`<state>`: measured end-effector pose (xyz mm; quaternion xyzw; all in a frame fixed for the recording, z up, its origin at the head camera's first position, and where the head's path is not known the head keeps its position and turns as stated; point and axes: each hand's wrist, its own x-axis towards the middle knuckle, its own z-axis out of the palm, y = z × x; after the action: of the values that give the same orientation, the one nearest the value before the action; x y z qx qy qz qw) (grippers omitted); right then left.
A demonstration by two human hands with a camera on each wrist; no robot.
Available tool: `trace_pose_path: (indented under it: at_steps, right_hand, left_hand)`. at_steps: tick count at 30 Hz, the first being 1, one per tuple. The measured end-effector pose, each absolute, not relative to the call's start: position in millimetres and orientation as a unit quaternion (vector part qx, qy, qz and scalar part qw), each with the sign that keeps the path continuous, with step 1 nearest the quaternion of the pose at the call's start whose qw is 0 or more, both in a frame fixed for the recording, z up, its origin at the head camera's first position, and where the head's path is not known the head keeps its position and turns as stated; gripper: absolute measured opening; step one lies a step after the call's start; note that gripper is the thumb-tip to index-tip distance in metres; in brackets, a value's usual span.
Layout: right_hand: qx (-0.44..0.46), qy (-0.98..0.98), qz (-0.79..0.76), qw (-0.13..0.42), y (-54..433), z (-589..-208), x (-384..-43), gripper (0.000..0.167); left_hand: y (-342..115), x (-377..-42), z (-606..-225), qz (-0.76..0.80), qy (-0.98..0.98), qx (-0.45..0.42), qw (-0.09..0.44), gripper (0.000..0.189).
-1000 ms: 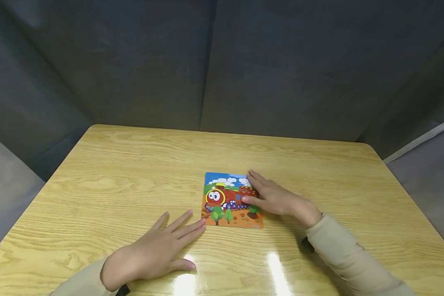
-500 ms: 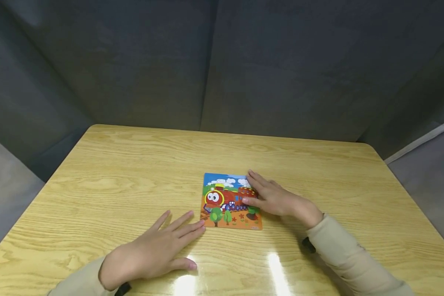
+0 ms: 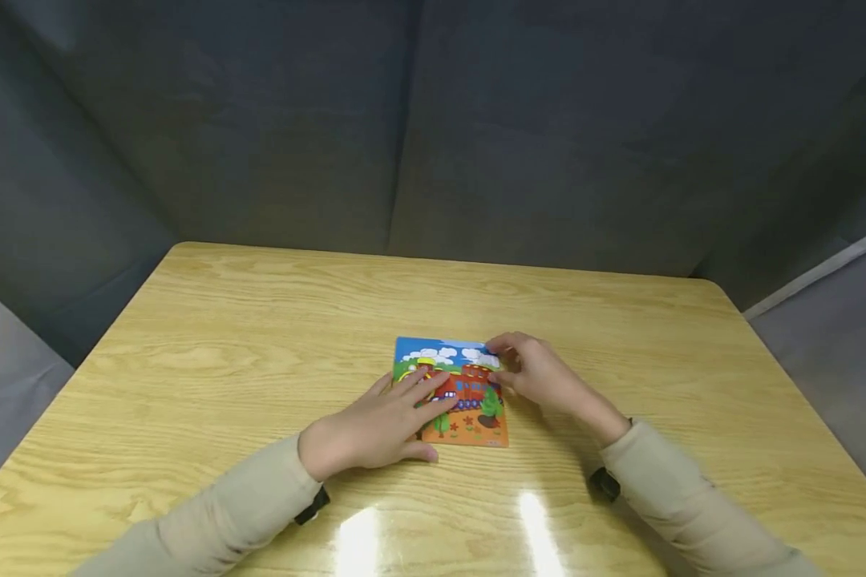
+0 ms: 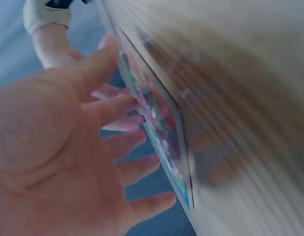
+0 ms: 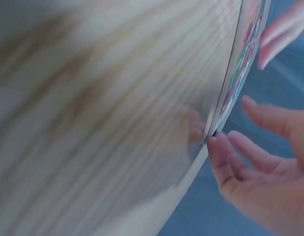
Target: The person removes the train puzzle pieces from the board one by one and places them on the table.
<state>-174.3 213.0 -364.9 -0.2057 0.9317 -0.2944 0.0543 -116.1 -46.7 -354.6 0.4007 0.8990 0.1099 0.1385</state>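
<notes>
A flat square picture board (image 3: 469, 433), printed with a red cartoon train, trees and clouds, lies on the wooden table. Over its left part spreads my left hand (image 3: 378, 425), hiding the train's face. The left wrist view shows these fingers (image 4: 137, 169) straight and apart, tips close to the printed face; whether they touch it is unclear. My right hand (image 3: 544, 381) is at the upper right corner. In the right wrist view, bent fingers of my right hand (image 5: 265, 182) meet the board's corner (image 5: 214, 129), while the thumb stands off, clear of the fingertips.
The light wood table (image 3: 260, 320) surrounds the board on all sides. Behind it hangs a dark grey cloth (image 3: 296, 128), with more cloth at both sides. Black bands (image 3: 313, 506) show at both cuffs. Bright reflections (image 3: 541, 529) lie near the front.
My left hand has moved right and forward from the board's lower left corner to over its left part. My right fingers have bent and drawn back toward the right edge.
</notes>
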Motion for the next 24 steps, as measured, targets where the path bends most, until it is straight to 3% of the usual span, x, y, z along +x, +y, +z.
trace_pose_path:
  at_steps: [8, 24]
  right_hand:
    - [-0.143, 0.941, -0.302, 0.056, 201, -367, -180, 0.033]
    - [-0.032, 0.879, -0.461, 0.114, 203, -369, -194, 0.036]
  left_hand:
    - [-25, -134, -361, 0.081, 0.905, 0.386, 0.158, 0.072]
    - [-23, -133, -361, 0.087, 0.907, 0.381, 0.160, 0.073]
